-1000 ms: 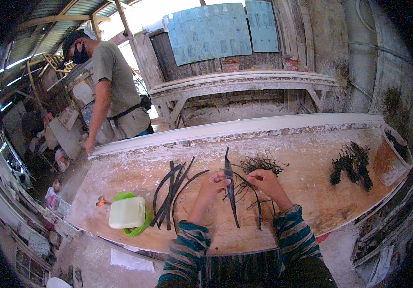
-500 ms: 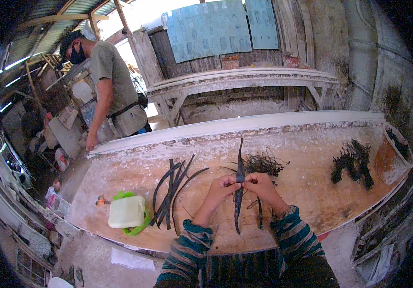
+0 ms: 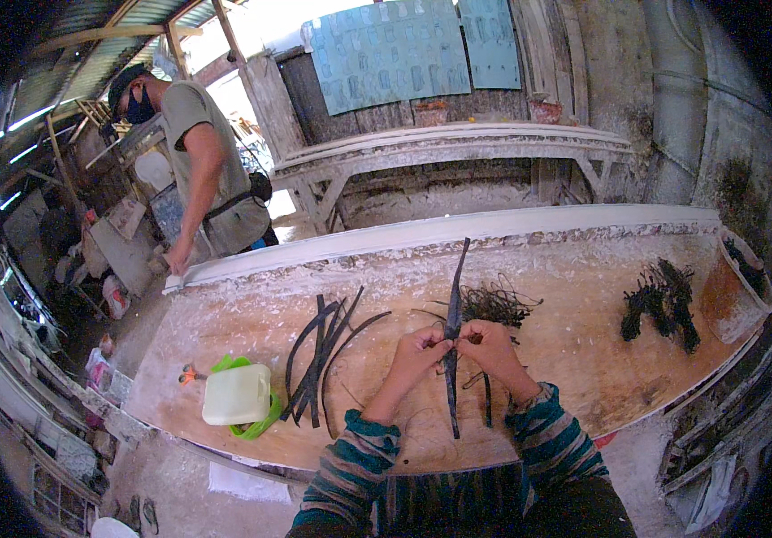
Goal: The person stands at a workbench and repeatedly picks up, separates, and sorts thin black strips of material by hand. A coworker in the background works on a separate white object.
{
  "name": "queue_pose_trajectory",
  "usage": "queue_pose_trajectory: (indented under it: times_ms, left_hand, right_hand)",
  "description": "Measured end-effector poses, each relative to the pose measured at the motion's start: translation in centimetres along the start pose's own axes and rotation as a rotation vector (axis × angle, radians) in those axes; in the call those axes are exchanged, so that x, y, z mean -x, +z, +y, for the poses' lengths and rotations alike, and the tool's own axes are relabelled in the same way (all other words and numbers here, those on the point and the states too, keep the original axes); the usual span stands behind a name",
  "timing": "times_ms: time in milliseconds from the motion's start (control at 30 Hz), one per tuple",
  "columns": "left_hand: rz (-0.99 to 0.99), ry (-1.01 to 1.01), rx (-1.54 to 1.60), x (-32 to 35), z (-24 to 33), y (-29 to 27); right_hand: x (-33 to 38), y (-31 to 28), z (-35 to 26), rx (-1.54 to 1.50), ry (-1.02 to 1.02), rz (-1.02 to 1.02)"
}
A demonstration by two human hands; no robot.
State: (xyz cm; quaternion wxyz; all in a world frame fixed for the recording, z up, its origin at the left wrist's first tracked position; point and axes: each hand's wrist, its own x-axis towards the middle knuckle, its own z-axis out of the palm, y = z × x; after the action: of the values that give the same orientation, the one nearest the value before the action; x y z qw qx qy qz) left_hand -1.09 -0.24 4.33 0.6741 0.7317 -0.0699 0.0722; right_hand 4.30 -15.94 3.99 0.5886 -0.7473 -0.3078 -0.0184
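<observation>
Between my fingertips I hold a black strip (image 3: pixel 453 309), long and tapered at both ends, standing upright over the board. My left hand (image 3: pixel 418 352) pinches its middle from the left. From the right, my right hand (image 3: pixel 486 348) closes on the same spot, so both hands nearly touch. What lies right between the fingertips is too small to make out. Just beyond my right hand lies a tangle of thin black cords (image 3: pixel 503 307). Flat black strips (image 3: pixel 319 359) lie loosely crossed to the left of my left hand.
A pale plastic container (image 3: pixel 236 395) rests on something bright green, beside orange-handled scissors (image 3: pixel 190 375). Knotted black bundles (image 3: pixel 659 305) lie at right, near a tilted bucket (image 3: pixel 734 296). A long white moulding (image 3: pixel 458 230) runs along the far edge; a co-worker (image 3: pixel 211 161) stands at its left end.
The black strip has tilted slightly, its top going right and its lower end too. My hands keep their pinch. The co-worker leans further forward, the hand now on the moulding's end.
</observation>
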Motion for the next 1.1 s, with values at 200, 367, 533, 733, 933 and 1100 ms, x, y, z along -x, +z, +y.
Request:
queue_pose_trajectory:
  times_ms: [200,367,533,733,933,1100]
  left_hand:
    - [-0.026,-0.019,-0.047,0.0,-0.5,-0.1]
    - [-0.080,-0.032,-0.006,-0.1,-0.9,-0.1]
    - [-0.087,-0.028,-0.003,0.0,-0.6,0.0]
    - [-0.073,-0.061,0.176,0.0,-1.0,0.0]
    - [0.089,0.078,0.784,0.8,1.0,-2.5]
    - [0.068,0.303,1.049,0.5,0.8,-5.8]
  right_hand:
    - [0.2,0.3,0.5,0.026,0.021,0.002]
    - [0.4,0.4,0.7,0.070,-0.074,0.031]
    - [0.4,0.2,-1.0,0.073,-0.039,0.016]
    - [0.2,-0.1,-0.6,0.187,-0.031,0.065]
    - [-0.4,-1.5,0.1,0.326,0.110,0.018]
    - [-0.7,-2.3,0.6,0.401,0.176,0.042]
